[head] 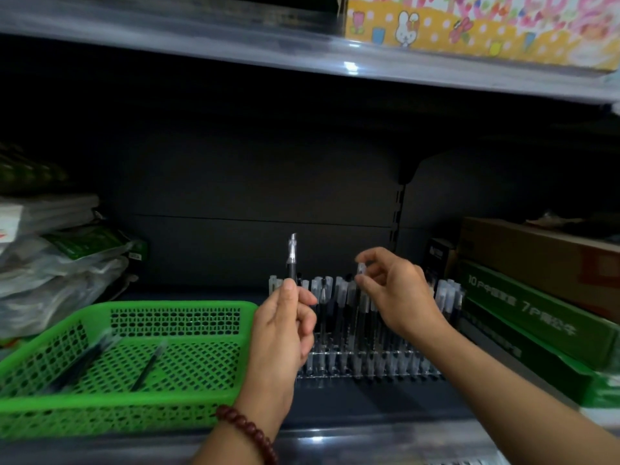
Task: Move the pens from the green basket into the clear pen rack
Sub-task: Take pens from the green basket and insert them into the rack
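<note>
pens stand in rack on dark shelf.

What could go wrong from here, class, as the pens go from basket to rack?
1. The left hand holds its pen upright by the fingertips only, so it could slip or tilt before reaching the rack.
2. The right hand pinches a cap among packed pens and may knock neighbours askew.
3. The dark pens lying in the basket might be overlooked.
</note>
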